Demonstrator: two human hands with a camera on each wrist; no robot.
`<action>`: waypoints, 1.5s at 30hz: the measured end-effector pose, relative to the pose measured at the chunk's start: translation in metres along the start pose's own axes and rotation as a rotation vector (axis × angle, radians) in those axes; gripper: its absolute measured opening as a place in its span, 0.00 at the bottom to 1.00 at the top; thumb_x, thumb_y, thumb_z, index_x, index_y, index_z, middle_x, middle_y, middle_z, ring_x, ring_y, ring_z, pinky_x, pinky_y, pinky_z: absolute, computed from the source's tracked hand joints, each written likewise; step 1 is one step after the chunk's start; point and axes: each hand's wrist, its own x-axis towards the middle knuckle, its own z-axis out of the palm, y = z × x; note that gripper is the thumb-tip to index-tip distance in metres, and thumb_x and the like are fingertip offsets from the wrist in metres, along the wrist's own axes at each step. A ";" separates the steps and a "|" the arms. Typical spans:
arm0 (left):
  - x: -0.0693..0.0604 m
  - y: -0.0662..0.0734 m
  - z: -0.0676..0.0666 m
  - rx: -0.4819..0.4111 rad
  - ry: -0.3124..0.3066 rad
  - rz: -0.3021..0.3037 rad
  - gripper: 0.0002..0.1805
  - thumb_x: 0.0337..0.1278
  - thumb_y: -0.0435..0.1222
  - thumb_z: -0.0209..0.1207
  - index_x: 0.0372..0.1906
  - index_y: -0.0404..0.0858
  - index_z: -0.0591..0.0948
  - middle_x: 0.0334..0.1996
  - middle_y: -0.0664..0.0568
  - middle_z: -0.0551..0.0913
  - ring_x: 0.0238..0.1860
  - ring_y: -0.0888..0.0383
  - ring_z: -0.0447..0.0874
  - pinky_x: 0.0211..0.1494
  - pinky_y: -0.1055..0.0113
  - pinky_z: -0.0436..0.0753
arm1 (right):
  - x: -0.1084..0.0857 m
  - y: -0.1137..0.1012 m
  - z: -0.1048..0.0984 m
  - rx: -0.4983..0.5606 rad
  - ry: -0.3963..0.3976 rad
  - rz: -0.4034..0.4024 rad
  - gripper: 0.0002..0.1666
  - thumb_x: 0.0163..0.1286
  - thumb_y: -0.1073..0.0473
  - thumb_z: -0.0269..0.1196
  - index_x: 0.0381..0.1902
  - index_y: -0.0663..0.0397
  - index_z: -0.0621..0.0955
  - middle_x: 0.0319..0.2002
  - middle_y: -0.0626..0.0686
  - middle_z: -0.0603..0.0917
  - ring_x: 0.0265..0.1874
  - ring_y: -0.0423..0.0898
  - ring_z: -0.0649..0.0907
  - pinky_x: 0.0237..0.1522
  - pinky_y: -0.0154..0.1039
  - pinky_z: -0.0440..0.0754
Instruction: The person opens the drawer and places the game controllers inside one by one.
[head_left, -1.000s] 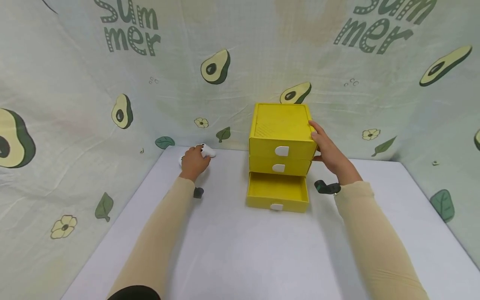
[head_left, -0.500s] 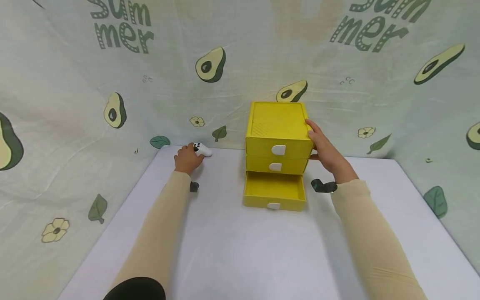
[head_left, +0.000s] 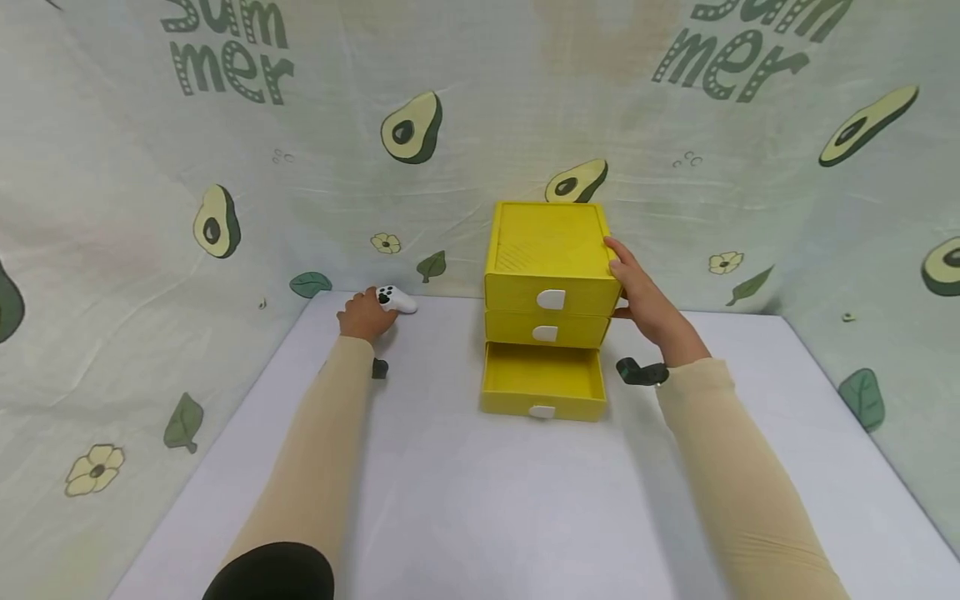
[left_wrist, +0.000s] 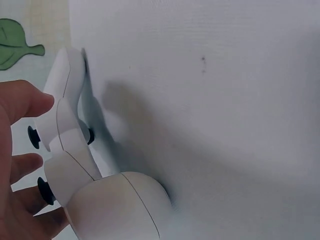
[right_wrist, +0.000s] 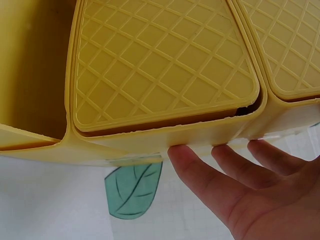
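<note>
A white game controller [head_left: 402, 303] with black buttons lies on the table at the back left. My left hand [head_left: 365, 315] is over its left part, fingers bent loosely. In the left wrist view the thumb and fingertips are at the controller's [left_wrist: 110, 210] edge and thumbsticks; whether they press on it I cannot tell. Right of centre stands a yellow drawer unit [head_left: 551, 237] with white tabs. Its bottom drawer [head_left: 543, 406] is pulled out and has nothing in it; the upper two are in. My right hand [head_left: 651, 302] rests extended fingers against the unit's right side.
The white table [head_left: 480, 517] meets a printed cloth backdrop [head_left: 330, 192] behind and at both sides. A black wrist camera [head_left: 641, 372] sits at the right wrist. A dark round shape [head_left: 270, 573] covers the lower left of the head view.
The head view has swung slightly right. My left hand has shifted a little left over the controller, which stays in place. The right hand still touches the drawer unit.
</note>
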 end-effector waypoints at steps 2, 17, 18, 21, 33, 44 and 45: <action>0.003 0.001 0.001 0.006 0.006 0.003 0.34 0.62 0.48 0.53 0.66 0.29 0.65 0.60 0.29 0.72 0.62 0.32 0.69 0.64 0.32 0.64 | -0.001 0.000 -0.001 -0.002 0.003 0.000 0.32 0.74 0.31 0.34 0.73 0.12 0.41 0.79 0.45 0.39 0.71 0.64 0.60 0.63 0.70 0.65; 0.018 -0.014 0.008 0.094 -0.073 -0.019 0.30 0.58 0.50 0.53 0.53 0.27 0.74 0.52 0.29 0.78 0.54 0.31 0.75 0.62 0.28 0.62 | 0.001 0.004 0.001 0.013 0.012 0.004 0.32 0.73 0.29 0.35 0.72 0.09 0.43 0.79 0.44 0.41 0.71 0.62 0.61 0.63 0.68 0.66; 0.019 -0.015 0.010 0.098 -0.073 -0.013 0.31 0.58 0.50 0.53 0.54 0.27 0.74 0.52 0.28 0.78 0.54 0.31 0.75 0.62 0.28 0.62 | 0.001 0.004 0.002 0.013 0.013 0.006 0.32 0.73 0.29 0.35 0.72 0.09 0.43 0.79 0.44 0.41 0.71 0.62 0.61 0.63 0.68 0.66; 0.023 -0.020 0.014 0.105 -0.061 -0.008 0.30 0.60 0.50 0.52 0.54 0.26 0.75 0.51 0.28 0.78 0.54 0.31 0.75 0.61 0.28 0.63 | 0.001 0.002 0.003 0.010 0.013 0.009 0.32 0.73 0.28 0.35 0.72 0.09 0.42 0.79 0.44 0.41 0.71 0.62 0.61 0.64 0.68 0.66; 0.013 -0.015 0.007 0.095 -0.011 0.011 0.25 0.60 0.44 0.58 0.48 0.24 0.78 0.44 0.29 0.81 0.47 0.35 0.79 0.53 0.39 0.76 | 0.002 0.007 0.001 0.003 0.019 -0.003 0.32 0.72 0.28 0.35 0.72 0.09 0.42 0.79 0.43 0.40 0.71 0.62 0.61 0.63 0.68 0.66; 0.006 -0.018 -0.001 0.042 -0.053 -0.004 0.24 0.55 0.43 0.62 0.48 0.26 0.79 0.41 0.34 0.84 0.39 0.41 0.80 0.49 0.46 0.80 | -0.004 -0.005 0.001 0.005 -0.003 0.018 0.33 0.75 0.32 0.33 0.74 0.15 0.40 0.79 0.45 0.38 0.72 0.64 0.58 0.65 0.69 0.63; 0.003 -0.018 -0.003 0.044 -0.058 -0.003 0.24 0.55 0.43 0.62 0.48 0.26 0.79 0.41 0.33 0.84 0.39 0.42 0.80 0.49 0.46 0.80 | -0.006 -0.007 0.002 0.008 -0.007 0.017 0.33 0.76 0.33 0.33 0.75 0.17 0.40 0.79 0.46 0.38 0.72 0.64 0.57 0.65 0.69 0.62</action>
